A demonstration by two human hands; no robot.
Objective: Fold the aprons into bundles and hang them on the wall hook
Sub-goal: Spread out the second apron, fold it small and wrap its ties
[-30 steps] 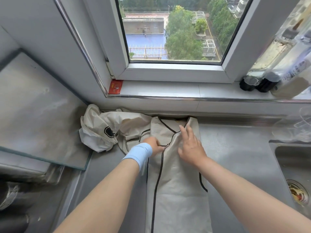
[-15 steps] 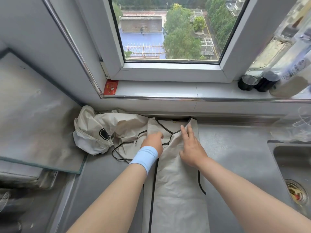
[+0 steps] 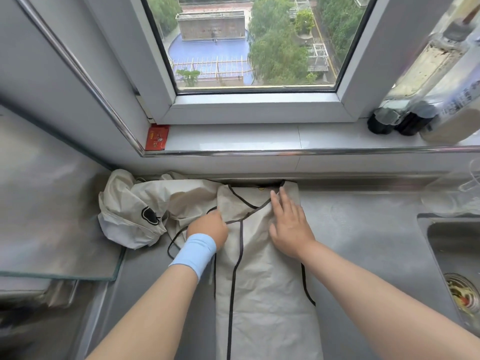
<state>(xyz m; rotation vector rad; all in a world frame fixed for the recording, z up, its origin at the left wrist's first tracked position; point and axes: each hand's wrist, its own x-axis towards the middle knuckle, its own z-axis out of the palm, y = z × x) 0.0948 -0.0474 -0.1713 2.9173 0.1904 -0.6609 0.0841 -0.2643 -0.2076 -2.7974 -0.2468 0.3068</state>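
Observation:
A beige apron (image 3: 265, 289) with black trim lies folded into a long strip on the steel counter, reaching from the wall toward me. My right hand (image 3: 289, 224) presses flat on its upper right part with straight fingers. My left hand (image 3: 209, 226), a blue band on the wrist, has its fingers curled on the apron's left edge where the black strap (image 3: 179, 235) runs. A second beige apron (image 3: 135, 211) lies crumpled to the left against the wall. No wall hook is in view.
A glass stove cover (image 3: 52, 216) stands to the left. The sink (image 3: 457, 268) is at the right edge, with a clear container (image 3: 452, 196) behind it. Bottles (image 3: 415, 110) and a red card (image 3: 157, 137) sit on the window sill.
My left hand has moved left to the apron's edge, drawing the black strap out into a loop on the counter. My right hand has stayed pressed on the fabric.

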